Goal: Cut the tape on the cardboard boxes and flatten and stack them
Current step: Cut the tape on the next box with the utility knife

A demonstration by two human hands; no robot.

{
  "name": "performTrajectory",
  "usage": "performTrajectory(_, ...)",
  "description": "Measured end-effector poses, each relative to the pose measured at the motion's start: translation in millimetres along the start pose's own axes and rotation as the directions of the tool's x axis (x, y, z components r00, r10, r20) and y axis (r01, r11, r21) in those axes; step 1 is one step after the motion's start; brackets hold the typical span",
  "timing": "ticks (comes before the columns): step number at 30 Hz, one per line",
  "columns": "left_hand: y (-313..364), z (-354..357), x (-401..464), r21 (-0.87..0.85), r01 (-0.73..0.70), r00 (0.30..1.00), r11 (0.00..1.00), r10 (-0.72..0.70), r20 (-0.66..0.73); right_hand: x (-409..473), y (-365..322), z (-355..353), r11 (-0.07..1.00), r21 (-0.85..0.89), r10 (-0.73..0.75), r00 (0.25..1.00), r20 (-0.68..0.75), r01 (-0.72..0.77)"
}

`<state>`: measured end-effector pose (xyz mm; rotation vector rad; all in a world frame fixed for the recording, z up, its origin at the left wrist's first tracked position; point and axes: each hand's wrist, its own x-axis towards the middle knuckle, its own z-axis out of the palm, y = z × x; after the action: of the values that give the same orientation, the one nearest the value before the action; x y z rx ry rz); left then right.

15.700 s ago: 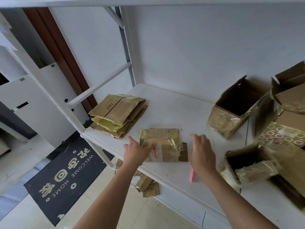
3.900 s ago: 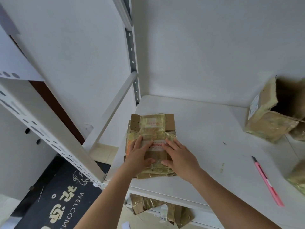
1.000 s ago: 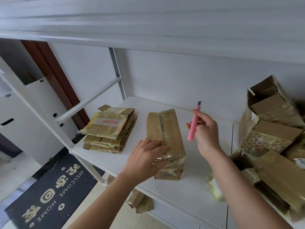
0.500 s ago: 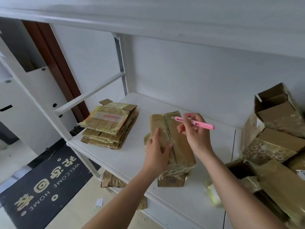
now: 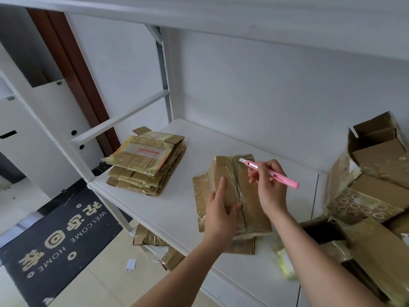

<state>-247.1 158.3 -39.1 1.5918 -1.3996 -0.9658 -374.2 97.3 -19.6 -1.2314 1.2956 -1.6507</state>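
A taped brown cardboard box (image 5: 245, 191) lies on the white shelf (image 5: 181, 209), a strip of clear tape running down its top. My left hand (image 5: 219, 207) grips its near left side, thumb on the tape seam. My right hand (image 5: 267, 187) holds a pink utility knife (image 5: 271, 172) like a pen, the blade tip at the far end of the tape seam. A stack of flattened boxes (image 5: 146, 165) sits at the shelf's left end.
Several opened and taped boxes (image 5: 371, 173) are heaped at the right of the shelf. An upper shelf (image 5: 221, 16) hangs overhead. Cardboard scraps (image 5: 150, 238) lie on the floor below, beside a black welcome mat (image 5: 55, 235).
My right hand has lowered the knife's blade tip onto the far end of the tape seam. My left hand slid down the box's near side; one second ago the knife pointed upward.
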Motion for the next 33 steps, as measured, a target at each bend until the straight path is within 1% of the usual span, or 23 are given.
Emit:
performTrajectory(3,1,-1,-8,-0.034,0.023,0.999,0.999,-0.024,-0.041,-5,-3,0,0.99,0.121,0.08,0.997,-0.019,-0.078)
performTrajectory(6,1,-18,-10,-0.06,0.071,0.994,0.996,-0.075,-0.082,-8,-10,12,0.954,0.261,0.142,0.989,0.034,-0.146)
performTrajectory(11,-7,-50,-15,0.013,0.097,0.987,0.995,-0.094,-0.134,-10,-19,33,0.943,0.269,0.161,0.977,0.139,-0.194)
performTrajectory(12,-10,-52,-16,0.018,0.11,0.985,0.994,-0.106,-0.14,-13,-18,37,0.947,0.257,0.157,0.975,0.157,-0.194)
performTrajectory(14,-14,-52,-15,0.034,0.145,0.982,0.989,-0.14,-0.13,-18,-10,41,0.974,0.161,0.13,0.976,0.175,-0.159)
performTrajectory(16,-15,-46,-9,0.053,0.17,0.981,0.984,-0.164,-0.102,-16,-2,39,0.994,0.011,0.11,0.982,0.157,-0.113)
performTrajectory(17,-13,-41,-5,0.067,0.168,0.982,0.984,-0.161,-0.094,-11,2,35,0.992,-0.035,0.125,0.985,0.121,-0.121)
performTrajectory(20,-4,-28,15,0.184,0.152,0.987,0.971,-0.141,-0.076,4,11,18,0.983,-0.021,0.184,0.983,0.022,-0.184)
performTrajectory(22,-2,-26,29,0.266,0.15,0.988,0.952,-0.136,-0.067,7,15,12,0.985,-0.052,0.164,0.986,0.026,-0.162)
performTrajectory(23,-3,-28,34,0.273,0.157,0.987,0.949,-0.143,-0.07,6,16,14,0.987,-0.069,0.148,0.988,0.044,-0.145)
performTrajectory(25,-10,-33,38,0.231,0.186,0.982,0.955,-0.174,-0.07,3,16,23,0.988,-0.098,0.123,0.989,0.076,-0.115)
performTrajectory(27,-15,-38,39,0.146,0.212,0.977,0.966,-0.207,-0.046,2,15,33,0.987,-0.132,0.104,0.99,0.097,-0.091)
performTrajectory(29,-19,-40,39,0.09,0.216,0.976,0.972,-0.215,-0.027,1,12,39,0.982,-0.183,0.063,0.991,0.121,-0.04)
performTrajectory(31,-19,-39,39,0.077,0.209,0.978,0.975,-0.208,-0.023,0,14,42,0.961,-0.274,0.024,0.985,0.169,0.024)
performTrajectory(33,-19,-38,38,0.062,0.202,0.979,0.977,-0.201,-0.022,-1,17,44,0.913,-0.401,0.011,0.977,0.213,0.077)
